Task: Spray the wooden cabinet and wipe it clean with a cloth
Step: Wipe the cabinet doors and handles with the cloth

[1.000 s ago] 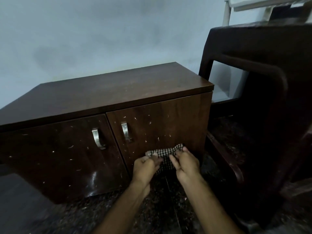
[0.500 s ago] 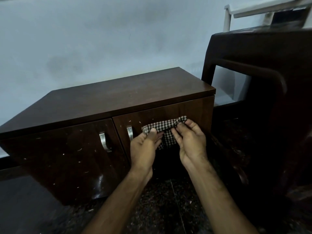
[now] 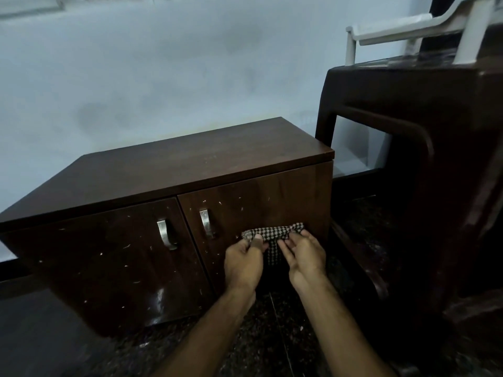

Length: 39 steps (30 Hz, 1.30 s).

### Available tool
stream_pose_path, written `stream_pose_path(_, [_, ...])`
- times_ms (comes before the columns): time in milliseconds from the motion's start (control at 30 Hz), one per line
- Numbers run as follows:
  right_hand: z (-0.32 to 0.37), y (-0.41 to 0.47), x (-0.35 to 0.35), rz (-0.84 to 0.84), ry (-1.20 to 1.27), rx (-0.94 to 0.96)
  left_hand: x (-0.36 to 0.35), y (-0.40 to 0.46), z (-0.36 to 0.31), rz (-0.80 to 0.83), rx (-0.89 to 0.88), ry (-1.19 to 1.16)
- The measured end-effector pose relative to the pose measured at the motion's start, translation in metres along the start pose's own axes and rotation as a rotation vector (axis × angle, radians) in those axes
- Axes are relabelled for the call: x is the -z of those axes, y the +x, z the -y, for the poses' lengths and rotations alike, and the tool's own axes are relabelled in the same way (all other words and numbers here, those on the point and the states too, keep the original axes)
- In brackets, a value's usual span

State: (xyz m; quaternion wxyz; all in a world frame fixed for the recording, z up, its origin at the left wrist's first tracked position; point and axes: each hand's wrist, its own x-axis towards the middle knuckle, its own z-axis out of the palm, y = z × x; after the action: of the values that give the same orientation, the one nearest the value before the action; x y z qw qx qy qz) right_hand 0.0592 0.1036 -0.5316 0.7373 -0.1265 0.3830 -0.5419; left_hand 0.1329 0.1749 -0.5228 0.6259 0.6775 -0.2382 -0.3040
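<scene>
Both hands, the left hand (image 3: 243,261) and the right hand (image 3: 304,254), are pinching the checked cloth (image 3: 273,235) in front of the wooden cabinet (image 3: 174,170)'s right door (image 3: 261,205), apparently readying it; next, I'd judge, it needs pressing flat and wiping across the speckled panel.

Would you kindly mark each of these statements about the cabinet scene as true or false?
1. Both hands hold the checked cloth. True.
2. The cloth is in front of the left door. False: it is in front of the right door.
3. Each door has a metal handle. True.
4. A spray bottle stands on the cabinet top. False: none shows there.
5. White specks dot the left door. True.
</scene>
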Motion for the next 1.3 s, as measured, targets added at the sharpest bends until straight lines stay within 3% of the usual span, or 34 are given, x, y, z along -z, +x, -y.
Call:
stream_pose_path(133, [0.03,-0.012,-0.023,0.115,0.013,0.089,0.0,-0.007,-0.034,0.048,-0.108,-0.053])
stream_pose_path(300, [0.075,-0.03,-0.058,0.395,0.134,0.163,-0.001,-0.012,-0.103,0.109,-0.255,-0.187])
stream_pose_path(400, [0.083,-0.035,-0.065,0.442,0.157,0.193,0.002,-0.011,-0.117,0.142,-0.289,-0.202])
stream_pose_path(533, [0.075,-0.03,-0.061,0.4,0.067,0.263,0.005,-0.005,-0.102,0.159,-0.302,-0.169])
stream_pose_path(667, [0.055,-0.016,-0.043,0.222,-0.056,0.275,0.004,-0.001,-0.07,0.162,-0.239,-0.071])
stream_pose_path(833, [0.023,0.006,-0.002,0.009,-0.15,0.138,-0.004,0.0,-0.019,0.167,-0.052,0.106])
stream_pose_path(967, [0.024,0.01,0.003,-0.006,-0.103,0.071,-0.009,-0.002,-0.014,0.157,0.009,0.09])
stream_pose_path(1167, [0.061,-0.018,-0.034,0.15,-0.057,0.305,-0.006,-0.005,-0.076,0.219,-0.026,-0.13])
stream_pose_path(1300, [0.053,-0.023,-0.045,0.073,-0.34,0.646,-0.003,-0.007,-0.088,0.242,0.006,-0.219])
